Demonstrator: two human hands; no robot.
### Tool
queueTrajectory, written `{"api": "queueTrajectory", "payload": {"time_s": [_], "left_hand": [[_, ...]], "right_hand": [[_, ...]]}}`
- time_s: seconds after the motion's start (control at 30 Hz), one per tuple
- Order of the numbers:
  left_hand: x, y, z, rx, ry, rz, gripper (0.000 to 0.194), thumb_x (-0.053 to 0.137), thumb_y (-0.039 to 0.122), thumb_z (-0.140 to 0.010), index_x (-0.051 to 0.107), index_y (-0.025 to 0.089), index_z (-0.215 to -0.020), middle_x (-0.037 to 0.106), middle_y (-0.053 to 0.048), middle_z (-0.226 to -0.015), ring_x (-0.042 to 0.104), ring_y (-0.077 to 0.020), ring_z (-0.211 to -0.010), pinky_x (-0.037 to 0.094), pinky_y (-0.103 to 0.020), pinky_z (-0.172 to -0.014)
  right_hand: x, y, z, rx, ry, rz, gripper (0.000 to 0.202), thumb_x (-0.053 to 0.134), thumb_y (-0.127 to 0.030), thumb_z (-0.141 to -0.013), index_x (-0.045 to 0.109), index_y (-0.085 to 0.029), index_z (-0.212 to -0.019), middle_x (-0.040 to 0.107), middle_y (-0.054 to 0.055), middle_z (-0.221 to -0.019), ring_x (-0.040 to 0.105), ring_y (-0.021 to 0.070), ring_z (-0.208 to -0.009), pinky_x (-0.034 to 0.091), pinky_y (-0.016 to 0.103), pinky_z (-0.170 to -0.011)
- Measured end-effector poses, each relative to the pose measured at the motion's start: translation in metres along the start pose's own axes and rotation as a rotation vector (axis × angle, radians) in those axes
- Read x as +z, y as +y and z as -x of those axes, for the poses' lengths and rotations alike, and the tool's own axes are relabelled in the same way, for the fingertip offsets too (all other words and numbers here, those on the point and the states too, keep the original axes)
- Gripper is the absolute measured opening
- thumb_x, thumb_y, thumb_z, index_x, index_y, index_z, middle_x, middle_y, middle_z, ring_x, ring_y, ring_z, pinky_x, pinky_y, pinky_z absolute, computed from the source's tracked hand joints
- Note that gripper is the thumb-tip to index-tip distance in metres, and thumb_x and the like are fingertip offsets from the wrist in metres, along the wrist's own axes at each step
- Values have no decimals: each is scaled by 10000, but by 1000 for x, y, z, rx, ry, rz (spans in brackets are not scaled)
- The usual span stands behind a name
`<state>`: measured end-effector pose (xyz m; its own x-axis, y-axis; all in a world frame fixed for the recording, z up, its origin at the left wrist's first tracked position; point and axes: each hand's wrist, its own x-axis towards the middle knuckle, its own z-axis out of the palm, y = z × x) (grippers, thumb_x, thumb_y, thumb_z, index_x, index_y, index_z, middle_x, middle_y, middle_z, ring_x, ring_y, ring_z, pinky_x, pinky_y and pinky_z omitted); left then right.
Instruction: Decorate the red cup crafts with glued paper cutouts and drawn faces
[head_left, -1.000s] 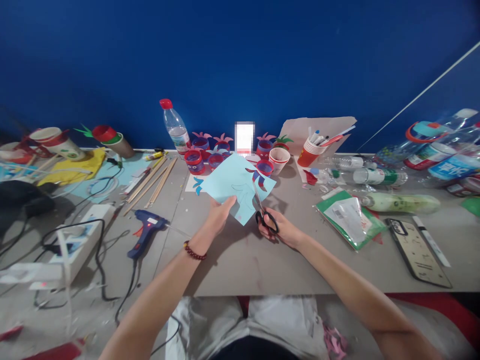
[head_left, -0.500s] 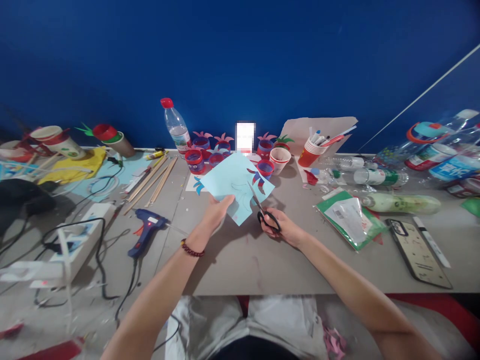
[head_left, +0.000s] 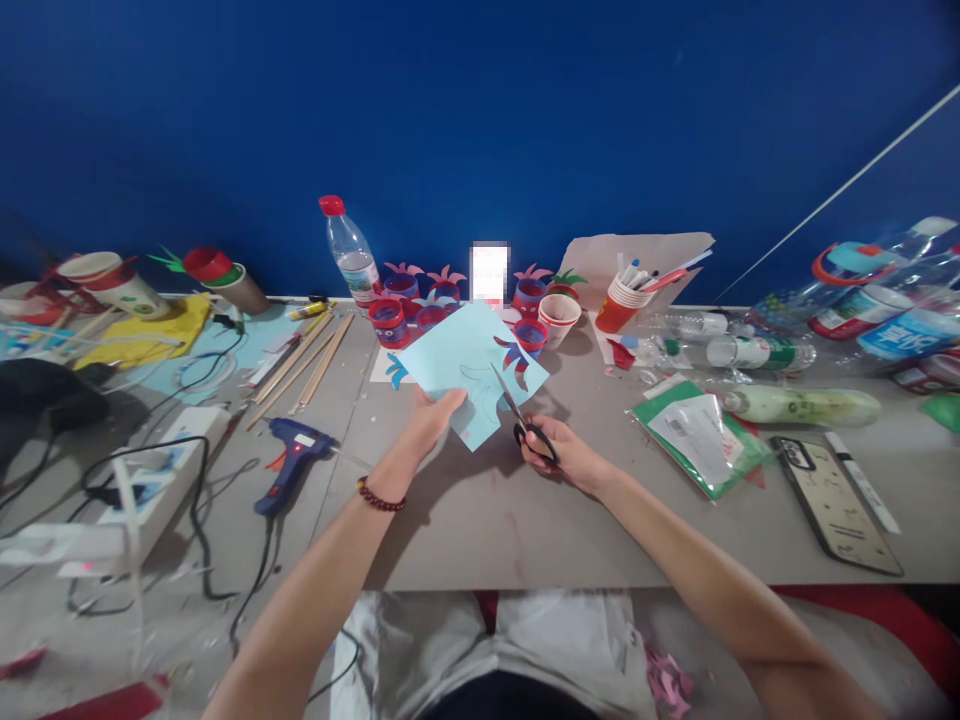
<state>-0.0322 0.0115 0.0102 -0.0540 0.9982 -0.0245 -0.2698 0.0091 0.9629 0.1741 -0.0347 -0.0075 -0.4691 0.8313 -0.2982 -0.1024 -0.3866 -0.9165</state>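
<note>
Just now, the blue sheet (head_left: 446, 350), pinched above the table (head_left: 517, 545) by the left hand (head_left: 435, 425), had been shifted slightly leftward against the scissors (head_left: 516, 408), which were gripped in the curled right hand (head_left: 561, 455), so cutting was apparently being advanced.

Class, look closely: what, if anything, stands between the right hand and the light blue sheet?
Only the scissors, held by the right hand; their blades overlap the light blue sheet at its right side. Nothing else visible is in the way: the left hand grips the sheet's lower left edge, apart from the blades.
</note>
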Motion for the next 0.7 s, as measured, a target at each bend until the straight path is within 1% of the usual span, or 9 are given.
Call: {"api": "queueTrajectory", "payload": {"time_s": [0.17,0.37,0.53,0.6,0.7], "left_hand": [[0,3,1,-6,12,-11,345,723,254,-589,677,195,-925,708,-35,-816,656,-208,-769,517,-312,-691],[2,9,4,-27,-39,-18,347,714,272,-588,669,184,-920,674,-18,-743,617,-184,-667,501,-316,-644],[1,7,2,-16,-5,-14,317,717,267,-584,664,197,-889,685,-17,-777,626,-189,-709,500,-308,-652],[0,6,2,-9,-28,-15,272,711,271,-595,659,195,-851,685,-20,-779,627,-190,-713,499,-309,-652],[-1,6,1,0,-70,-8,227,700,275,-615,644,186,-816,667,-15,-743,606,-173,-655,491,-304,-618]], "right_hand": [[1,-1,0,-3,14,4,542,720,-628,-684,400,-219,-840,442,-95,-485,273,46,-372,114,185,-381],[1,0,0,17,19,-5,537,723,-622,-682,395,-221,-823,444,-97,-483,263,37,-366,106,185,-380],[2,-1,0,28,19,-8,542,728,-622,-674,393,-222,-822,443,-104,-471,255,35,-361,107,181,-372],[3,-2,0,34,21,-11,543,734,-615,-671,388,-224,-821,440,-109,-466,252,32,-358,110,178,-370],[2,-1,0,34,22,-11,540,732,-611,-677,379,-226,-816,440,-111,-469,253,30,-356,115,173,-369]]}}
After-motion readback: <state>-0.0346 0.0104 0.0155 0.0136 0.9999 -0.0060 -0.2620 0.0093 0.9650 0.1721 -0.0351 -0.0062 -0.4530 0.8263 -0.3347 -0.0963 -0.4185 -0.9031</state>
